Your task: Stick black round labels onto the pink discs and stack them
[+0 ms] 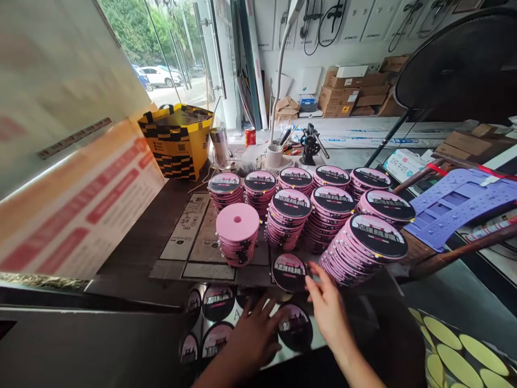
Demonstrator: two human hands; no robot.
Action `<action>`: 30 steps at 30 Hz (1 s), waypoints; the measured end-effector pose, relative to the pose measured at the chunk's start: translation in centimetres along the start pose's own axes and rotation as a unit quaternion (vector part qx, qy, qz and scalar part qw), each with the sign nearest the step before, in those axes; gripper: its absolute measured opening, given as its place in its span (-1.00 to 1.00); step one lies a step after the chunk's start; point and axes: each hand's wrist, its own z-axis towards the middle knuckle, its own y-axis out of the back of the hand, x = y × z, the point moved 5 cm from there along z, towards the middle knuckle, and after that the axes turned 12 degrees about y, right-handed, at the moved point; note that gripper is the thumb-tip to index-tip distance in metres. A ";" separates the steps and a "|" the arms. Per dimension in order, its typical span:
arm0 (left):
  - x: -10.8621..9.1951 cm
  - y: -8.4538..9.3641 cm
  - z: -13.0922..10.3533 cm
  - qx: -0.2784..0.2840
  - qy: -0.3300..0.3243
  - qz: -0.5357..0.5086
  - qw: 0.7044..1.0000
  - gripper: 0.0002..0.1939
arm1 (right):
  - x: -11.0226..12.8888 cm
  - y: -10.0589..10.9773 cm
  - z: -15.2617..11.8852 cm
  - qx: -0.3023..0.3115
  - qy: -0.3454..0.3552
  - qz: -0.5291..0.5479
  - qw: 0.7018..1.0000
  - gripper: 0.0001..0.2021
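Note:
My right hand has its fingers apart, with the fingertips at the right edge of a single round disc. That disc lies near the table's front edge, its black printed label facing up. My left hand spreads its fingers over a sheet of round black stickers, close to a dark round sticker. Behind them stand several stacks of pink foam discs, with small pins or beads round their rims. One stack has a plain pink disc with a central hole on top.
A yellow-and-black bag stands at the back left, near a metal cup and a red can. A small black clamp-like device sits behind the stacks. At right are a purple chair part, a fan and yellow ovals.

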 end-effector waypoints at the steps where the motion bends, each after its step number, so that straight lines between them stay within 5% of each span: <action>1: 0.0 -0.9 0.3 0.017 -0.005 0.013 1.000 -0.20 | 0.3 0.6 -0.8 0.005 0.018 -0.028 0.999 -0.57; 4: -0.7 -4.3 0.9 0.059 -0.008 0.048 0.997 -0.18 | -0.5 2.5 -3.4 0.071 0.068 -0.139 0.985 -0.70; 7: -1.8 -6.6 1.5 0.073 0.013 0.091 0.993 -0.23 | -4.4 4.8 -4.9 0.103 0.050 -0.209 0.971 -0.70; 12: -4.2 -6.0 3.9 0.030 0.019 0.161 0.986 -0.46 | -9.3 7.0 -5.4 0.096 0.022 -0.199 0.975 -0.60; 19: -5.9 -6.4 6.4 0.041 -0.059 0.194 0.978 -0.38 | -8.2 8.1 -5.1 0.067 0.026 -0.168 0.983 -0.72; 30: -6.9 -7.2 6.2 -0.043 -0.025 0.186 0.981 -0.63 | -8.6 7.3 -4.4 -0.022 0.022 -0.132 0.991 -0.78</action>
